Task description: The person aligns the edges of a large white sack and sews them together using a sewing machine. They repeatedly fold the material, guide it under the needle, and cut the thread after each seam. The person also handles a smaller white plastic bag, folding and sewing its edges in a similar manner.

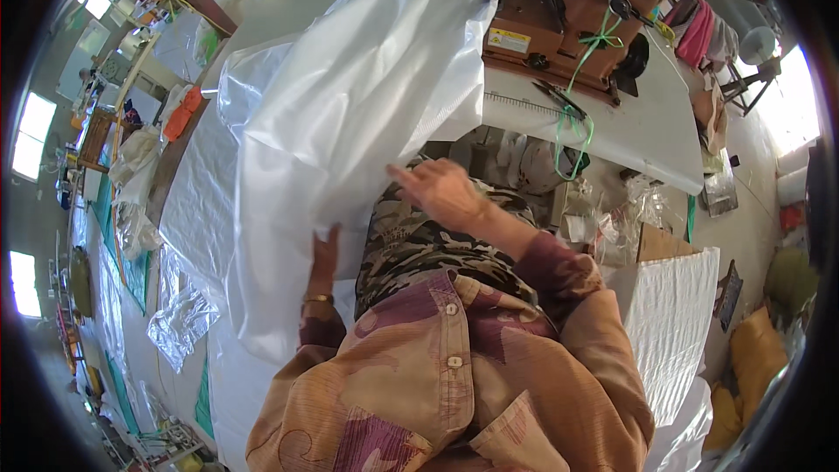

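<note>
A large sheet of glossy white woven plastic (350, 96) spreads over the table to my left and reaches up to the sewing machine (551, 22). My left hand (324, 255) is against the lower part of this sheet, thumb pointing up. Its other fingers are mostly hidden, so their grip does not show. Over my lap, my right hand (444, 195) is open, with the fingers stretched toward the sheet's edge and nothing seen in them. The machine is brown, and its near end touches the sheet's upper right side.
Black thread snips (561, 100) and green cord (587, 127) lie on the white machine table (638, 135), near a ruler strip (524, 105). A white woven stack (669, 323) stands at my right. An orange bundle (183, 114) and clear plastic scraps (135, 157) lie at left.
</note>
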Action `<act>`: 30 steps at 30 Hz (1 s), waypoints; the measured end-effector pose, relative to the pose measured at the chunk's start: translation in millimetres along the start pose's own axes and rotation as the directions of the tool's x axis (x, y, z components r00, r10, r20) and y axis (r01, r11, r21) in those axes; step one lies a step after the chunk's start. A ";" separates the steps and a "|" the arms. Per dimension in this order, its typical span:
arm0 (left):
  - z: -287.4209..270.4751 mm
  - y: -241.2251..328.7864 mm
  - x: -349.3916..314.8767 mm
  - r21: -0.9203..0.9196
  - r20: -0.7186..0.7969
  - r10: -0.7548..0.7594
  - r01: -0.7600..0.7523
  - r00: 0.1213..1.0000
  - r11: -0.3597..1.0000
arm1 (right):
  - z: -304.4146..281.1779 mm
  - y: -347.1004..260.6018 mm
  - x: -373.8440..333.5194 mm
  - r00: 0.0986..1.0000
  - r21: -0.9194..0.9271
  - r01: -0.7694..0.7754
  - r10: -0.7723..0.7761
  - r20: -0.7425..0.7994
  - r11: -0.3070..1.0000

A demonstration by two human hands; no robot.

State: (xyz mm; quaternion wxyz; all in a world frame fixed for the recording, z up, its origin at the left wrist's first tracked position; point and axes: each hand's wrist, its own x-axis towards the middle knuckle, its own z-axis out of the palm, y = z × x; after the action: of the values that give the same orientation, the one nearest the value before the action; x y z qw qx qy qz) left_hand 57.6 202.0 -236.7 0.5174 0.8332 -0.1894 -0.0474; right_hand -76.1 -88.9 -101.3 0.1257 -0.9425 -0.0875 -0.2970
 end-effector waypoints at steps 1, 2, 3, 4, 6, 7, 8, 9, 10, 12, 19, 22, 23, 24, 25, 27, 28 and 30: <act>-21.2 20.7 10.5 0.151 -0.047 0.043 -0.035 0.998 0.988 | 10.9 -7.2 0.7 1.000 0.022 -0.015 0.015 0.009 1.000; -42.3 42.9 20.4 0.297 -0.093 0.085 -0.054 0.992 0.953 | 17.5 -11.8 0.0 0.999 0.045 -0.026 0.025 0.021 0.999; -65.5 39.2 31.7 0.459 -0.193 0.254 -0.141 0.948 0.877 | 25.0 -12.7 1.6 0.983 0.012 -0.052 0.049 0.179 0.999; -85.8 35.4 45.6 0.620 -0.276 0.414 -0.168 0.867 0.766 | 26.9 -14.4 4.1 0.988 0.011 -0.076 0.074 0.132 0.997; -105.9 118.4 55.5 0.756 -0.310 0.121 0.167 0.943 0.633 | 30.8 -16.0 5.8 0.990 0.004 -0.134 0.134 0.044 0.991; -112.4 134.7 59.5 0.751 -0.249 0.373 -0.065 0.894 0.657 | 24.3 -22.4 12.7 0.998 0.009 -0.066 0.066 0.005 0.998; -116.2 142.2 61.2 0.729 -0.198 0.599 -0.292 0.776 0.619 | 12.6 -31.9 22.2 1.000 0.011 0.001 -0.001 -0.028 1.000; -116.9 148.6 63.1 0.717 -0.182 0.589 -0.303 0.787 0.628 | 6.2 -38.2 25.7 0.996 0.007 0.060 -0.059 -0.063 0.998; -117.2 153.5 64.7 0.705 -0.167 0.579 -0.314 0.798 0.636 | 8.4 -38.2 27.0 0.996 -0.014 -0.060 0.061 0.064 0.998; -116.6 163.1 67.8 0.665 -0.163 0.553 -0.323 0.817 0.673 | 16.2 -28.2 34.9 0.910 -0.093 -0.273 0.288 0.299 0.958; -111.9 158.0 83.4 0.590 -0.074 0.372 -0.260 0.925 0.764 | -50.0 -60.3 15.5 0.996 0.415 -0.046 0.071 -0.045 0.908; -111.7 138.9 80.1 0.582 -0.065 0.402 -0.292 0.913 0.759 | -115.0 -58.3 -26.3 0.985 0.591 0.033 0.076 -0.158 0.806; -104.6 144.2 77.7 0.567 -0.053 0.421 -0.320 0.905 0.759 | -120.8 -55.7 -41.0 0.969 0.492 0.057 0.070 -0.235 0.868; -94.2 148.5 75.8 0.550 -0.042 0.444 -0.350 0.895 0.758 | -114.3 -48.8 -65.4 0.973 0.556 -0.052 0.168 -0.158 0.829; -83.0 148.6 72.2 0.531 -0.088 0.426 -0.319 0.901 0.785 | -110.4 -33.3 -95.4 0.965 0.416 -0.261 0.234 0.115 0.871; -54.2 145.0 62.1 0.381 -0.091 0.481 -0.415 0.872 0.826 | -86.5 -16.2 -136.3 0.831 0.071 -0.540 0.517 0.205 0.839; -38.8 145.9 54.2 0.372 -0.079 0.538 -0.476 0.839 0.797 | -83.5 -11.4 -142.4 0.738 -0.114 -0.636 0.644 0.199 0.764; -8.5 140.7 42.4 0.461 -0.050 0.665 -0.573 0.745 0.677 | -89.1 0.1 -148.9 0.645 -0.328 -0.606 0.689 0.332 0.725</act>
State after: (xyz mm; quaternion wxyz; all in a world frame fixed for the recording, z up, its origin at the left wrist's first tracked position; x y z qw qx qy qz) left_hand 61.6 138.4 -104.1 0.3292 0.8087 -0.4106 0.2626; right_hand -244.4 -128.2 -117.3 0.1120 -0.9590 0.2594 -0.0225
